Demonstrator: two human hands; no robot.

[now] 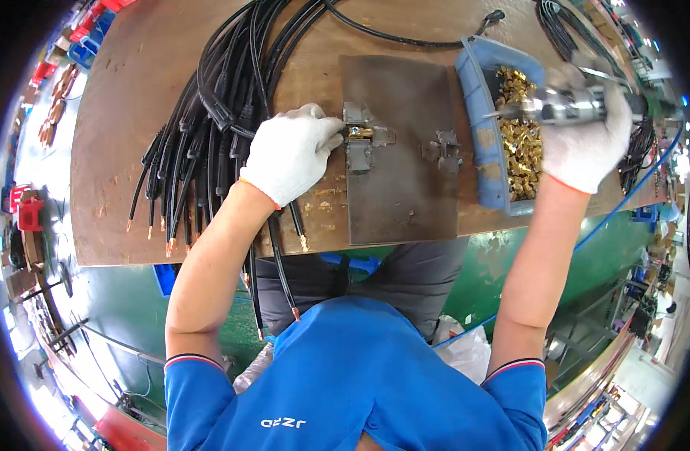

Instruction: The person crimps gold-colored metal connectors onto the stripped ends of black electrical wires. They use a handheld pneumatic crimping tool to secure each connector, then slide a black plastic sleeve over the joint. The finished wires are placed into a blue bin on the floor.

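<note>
My left hand (pixel 288 154), in a white glove, is closed beside a small metal fixture (pixel 358 156) on a dark steel plate (pixel 405 203). A black cable (pixel 243 133) runs under that hand, and a brass fitting (pixel 360 133) sits in the fixture at its fingertips; the cable's end is hidden by the fingers. Raised over the right side of the bench, my right hand (pixel 585 146) is wrapped round a silver power screwdriver (pixel 563 107), slightly blurred, its thin bit pointing left. Below the tool stands a blue plastic bin (pixel 489 161) holding many brass fittings (pixel 521 161).
A thick bundle of black cables (pixel 202 143) with bare copper ends covers the left of the wooden bench (pixel 108 188), some hanging over its front edge. Another cable coil (pixel 574 30) lies at the back right. A blue air hose (pixel 630 194) trails down at the right.
</note>
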